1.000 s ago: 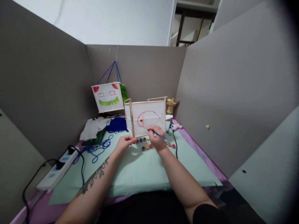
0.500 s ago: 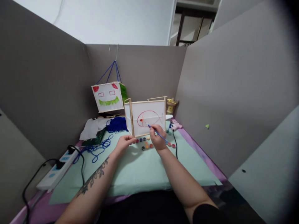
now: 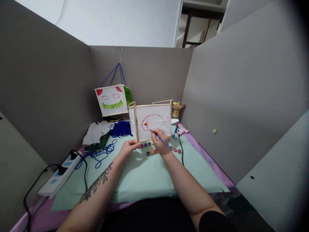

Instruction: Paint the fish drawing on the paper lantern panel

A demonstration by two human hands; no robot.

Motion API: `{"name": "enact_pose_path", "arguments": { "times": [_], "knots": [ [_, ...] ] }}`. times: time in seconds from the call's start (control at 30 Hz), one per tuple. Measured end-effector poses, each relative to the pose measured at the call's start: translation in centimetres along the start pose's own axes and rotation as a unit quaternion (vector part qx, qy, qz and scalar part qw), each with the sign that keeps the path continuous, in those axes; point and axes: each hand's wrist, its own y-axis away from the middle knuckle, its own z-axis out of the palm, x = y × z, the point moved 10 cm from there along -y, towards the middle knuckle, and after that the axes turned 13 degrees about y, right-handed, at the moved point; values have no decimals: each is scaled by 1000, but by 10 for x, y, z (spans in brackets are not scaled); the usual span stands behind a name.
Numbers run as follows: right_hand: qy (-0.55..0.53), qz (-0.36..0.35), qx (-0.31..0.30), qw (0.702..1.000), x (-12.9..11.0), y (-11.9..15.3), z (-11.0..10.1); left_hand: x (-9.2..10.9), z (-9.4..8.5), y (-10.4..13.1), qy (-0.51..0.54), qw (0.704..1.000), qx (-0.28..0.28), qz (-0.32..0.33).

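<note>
A wooden-framed box with white panels (image 3: pixel 158 109) stands on the pale green cloth. Its front panel bears a red fish outline with a red eye and an orange line behind the eye. My right hand (image 3: pixel 160 141) is closed round a thin blue brush (image 3: pixel 161 139), its tip at the lower part of the outline. At the frame's lower left corner, my left hand (image 3: pixel 129 147) pinches with thumb and fingers together near the bottom edge. Small paint pots (image 3: pixel 152 150) lie below the panel, some hidden behind my right hand.
A decorated lantern (image 3: pixel 113 100) hangs at the back left. Blue cord (image 3: pixel 120 129), white cloth (image 3: pixel 93 133) and a power strip (image 3: pixel 59 175) lie to the left. At the right are a pink glue gun (image 3: pixel 182 129), its black cable and a yellow spool (image 3: pixel 177 110).
My right hand and the brush have moved slightly left and down along the panel. More pots show to the right of the hand. My left hand has stayed in place.
</note>
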Motion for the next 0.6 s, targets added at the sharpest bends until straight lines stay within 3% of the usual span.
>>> {"name": "enact_pose_path", "arguments": {
  "times": [0.6],
  "knots": [
    [6, 5, -25, 1000, 2, 1, 5, -4, 0, -2, 3, 1000, -6, -6]
  ]
}}
